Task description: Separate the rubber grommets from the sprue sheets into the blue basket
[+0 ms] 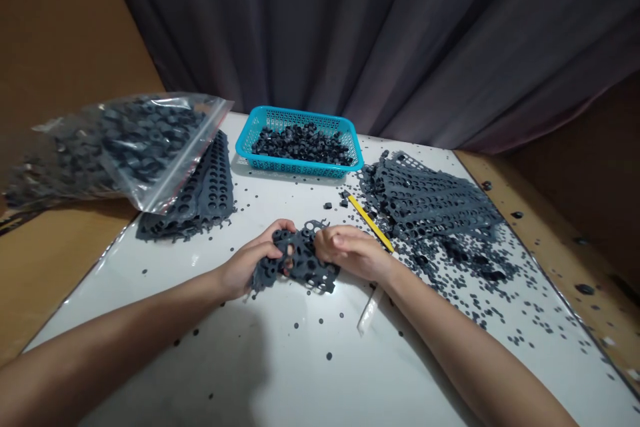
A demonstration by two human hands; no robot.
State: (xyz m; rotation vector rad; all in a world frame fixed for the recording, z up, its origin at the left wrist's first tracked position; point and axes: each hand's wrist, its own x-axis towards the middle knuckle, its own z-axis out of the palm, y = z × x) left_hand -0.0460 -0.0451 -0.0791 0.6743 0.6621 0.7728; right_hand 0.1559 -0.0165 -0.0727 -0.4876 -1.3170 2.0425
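My left hand (250,260) is wrapped round the left end of a dark grey perforated rubber sheet (307,270), thumb on top. The sheet is bent, with round holes and ragged edges, and is held just over the white table. At its upper right edge, my right hand (353,250) is closed with the fingers curled in against the sheet. What lies between those fingers is hidden. Just beyond the right hand lies a yellow stick-like tool (370,221), and a whitish translucent strip (370,310) sticks out below the right wrist.
A blue plastic basket (300,165) holds small black rubber pieces. To the left, a clear zip bag (150,140) of black parts rests partly on stacked perforated sheets (215,180). More perforated sheets (440,197) lie right, among scattered small discs on the white table (295,380).
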